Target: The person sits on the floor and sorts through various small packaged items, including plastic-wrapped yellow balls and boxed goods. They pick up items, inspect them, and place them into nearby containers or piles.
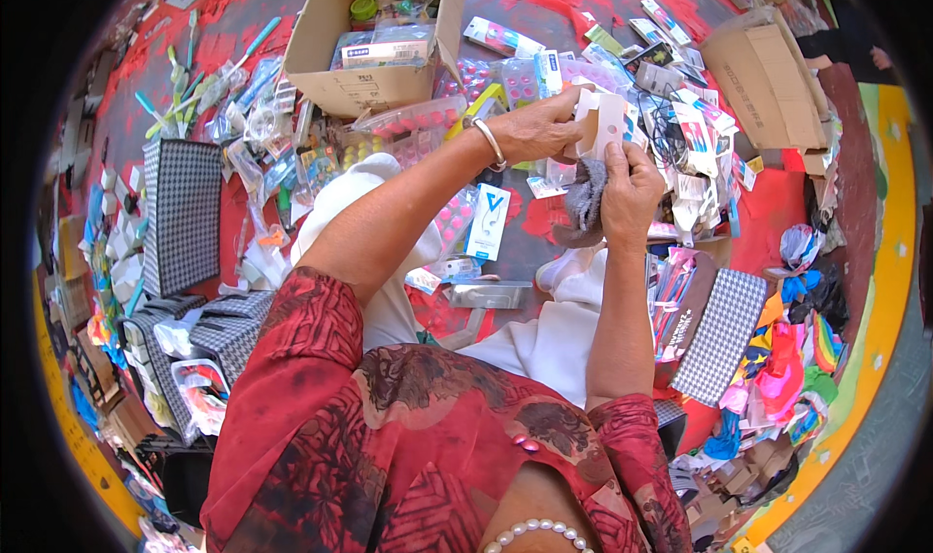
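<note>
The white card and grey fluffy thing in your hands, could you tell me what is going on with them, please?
A person seated among heaps of packaged small goods holds a white cardboard card up with the left hand, while the right hand grips a grey fuzzy item just below the card. An open cardboard box of goods stands ahead on the red floor, and a houndstooth-patterned box lies to the left.

Two hands up: left hand (537, 130), right hand (630, 191). One white card (604, 125), one grey fuzzy piece (586, 201). Two cardboard boxes: open one (360, 86), flattened one (768, 82). Loose small packets too many to count.
</note>
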The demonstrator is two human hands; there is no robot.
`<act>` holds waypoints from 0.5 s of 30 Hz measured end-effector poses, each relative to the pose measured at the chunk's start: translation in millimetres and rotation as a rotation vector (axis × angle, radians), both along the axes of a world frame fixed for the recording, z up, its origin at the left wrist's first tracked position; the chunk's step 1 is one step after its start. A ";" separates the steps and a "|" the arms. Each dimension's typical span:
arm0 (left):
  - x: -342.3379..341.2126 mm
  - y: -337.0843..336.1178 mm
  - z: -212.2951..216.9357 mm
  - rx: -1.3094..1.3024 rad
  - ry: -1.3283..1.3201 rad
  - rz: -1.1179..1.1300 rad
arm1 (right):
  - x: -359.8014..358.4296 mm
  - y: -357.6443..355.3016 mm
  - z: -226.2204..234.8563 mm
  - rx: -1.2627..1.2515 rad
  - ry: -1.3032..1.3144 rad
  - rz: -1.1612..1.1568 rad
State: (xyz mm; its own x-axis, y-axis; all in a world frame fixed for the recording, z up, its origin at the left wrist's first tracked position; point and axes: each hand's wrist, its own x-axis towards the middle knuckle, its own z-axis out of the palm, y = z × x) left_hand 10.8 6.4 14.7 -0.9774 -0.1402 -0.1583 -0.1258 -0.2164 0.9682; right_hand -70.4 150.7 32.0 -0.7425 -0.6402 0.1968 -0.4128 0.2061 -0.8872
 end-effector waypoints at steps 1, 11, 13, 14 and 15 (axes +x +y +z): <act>-0.2 -0.3 0.1 0.012 0.015 0.007 | -1.3 0.9 -0.1 0.012 -0.045 0.006; -9.3 5.7 -8.5 -0.377 0.200 0.077 | -14.9 7.6 -7.7 -0.140 -0.323 -0.007; -12.8 8.1 -11.7 -0.598 0.329 0.118 | -20.3 7.7 -9.6 -0.194 -0.429 -0.002; -14.1 9.3 -13.7 -0.619 0.312 0.106 | -23.1 7.9 -10.5 -0.217 -0.481 0.012; -15.9 10.6 -15.3 -0.641 0.294 0.094 | -25.7 8.2 -11.2 -0.248 -0.527 0.006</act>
State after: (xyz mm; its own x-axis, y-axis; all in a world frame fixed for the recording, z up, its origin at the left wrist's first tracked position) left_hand -5.1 17.0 -0.6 -0.9463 -0.2028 0.2519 0.1516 0.4101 0.8994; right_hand -96.2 159.0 20.8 -0.7775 -0.6266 -0.0538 0.0968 -0.0347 -0.9947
